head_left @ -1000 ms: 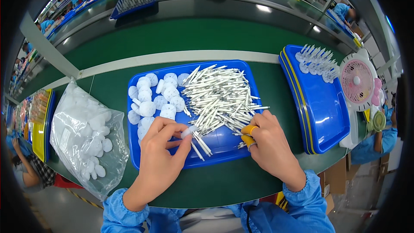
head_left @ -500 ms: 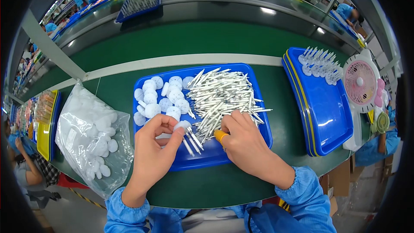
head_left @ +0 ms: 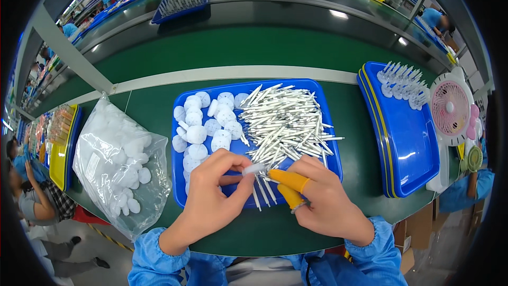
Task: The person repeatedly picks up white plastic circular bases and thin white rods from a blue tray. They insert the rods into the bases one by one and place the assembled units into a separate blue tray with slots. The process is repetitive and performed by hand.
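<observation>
A blue tray [head_left: 328,127] lies in front of me on the green bench. It holds several white round discs [head_left: 203,124] on its left side and a heap of thin white rods [head_left: 286,122] on its right. My left hand [head_left: 211,201] pinches a small white disc [head_left: 253,169] between thumb and fingers over the tray's near edge. My right hand [head_left: 320,198], with orange covers on thumb and forefinger, holds a white rod [head_left: 263,177] whose tip meets that disc.
A clear plastic bag of white discs [head_left: 119,159] lies to the left. Stacked blue trays [head_left: 405,137] with a few assembled white pieces [head_left: 402,79] sit to the right, beside a small pink fan [head_left: 450,108]. Other workers sit on the left and at benches beyond.
My hands have come together at the tray's near edge. The right hand moved left from the rod heap, and its rod now touches the disc in my left hand.
</observation>
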Demonstrator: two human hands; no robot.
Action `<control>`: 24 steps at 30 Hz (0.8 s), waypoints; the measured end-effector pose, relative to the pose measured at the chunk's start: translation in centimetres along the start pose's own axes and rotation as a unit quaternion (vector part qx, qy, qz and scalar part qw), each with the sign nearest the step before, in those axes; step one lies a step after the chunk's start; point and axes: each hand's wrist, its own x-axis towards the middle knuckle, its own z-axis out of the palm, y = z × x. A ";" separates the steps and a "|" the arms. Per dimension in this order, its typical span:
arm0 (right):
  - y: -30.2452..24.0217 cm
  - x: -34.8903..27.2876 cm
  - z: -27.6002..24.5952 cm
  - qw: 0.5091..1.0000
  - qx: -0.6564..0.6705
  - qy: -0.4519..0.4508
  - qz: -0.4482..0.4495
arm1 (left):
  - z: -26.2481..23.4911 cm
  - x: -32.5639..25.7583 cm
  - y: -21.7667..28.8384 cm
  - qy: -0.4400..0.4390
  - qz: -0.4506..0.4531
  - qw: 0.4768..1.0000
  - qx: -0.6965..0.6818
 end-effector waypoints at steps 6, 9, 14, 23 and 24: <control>0.5 -0.1 0.8 1.000 -0.010 0.011 -0.006 | 0.6 -0.1 0.1 0.008 0.027 0.999 0.030; 1.1 -0.1 0.8 1.000 -0.021 0.004 0.006 | 0.6 -0.1 0.1 0.016 0.028 0.999 0.041; 1.1 0.1 0.9 0.999 -0.036 0.010 -0.006 | 0.9 -0.2 0.1 0.027 0.009 0.998 0.050; 0.7 0.3 1.2 1.000 -0.017 0.022 0.006 | 1.0 -0.2 -0.2 0.032 0.000 0.998 0.052; 0.7 0.2 1.4 1.000 -0.013 0.024 0.001 | 1.1 -0.3 -0.4 0.026 0.002 0.998 0.051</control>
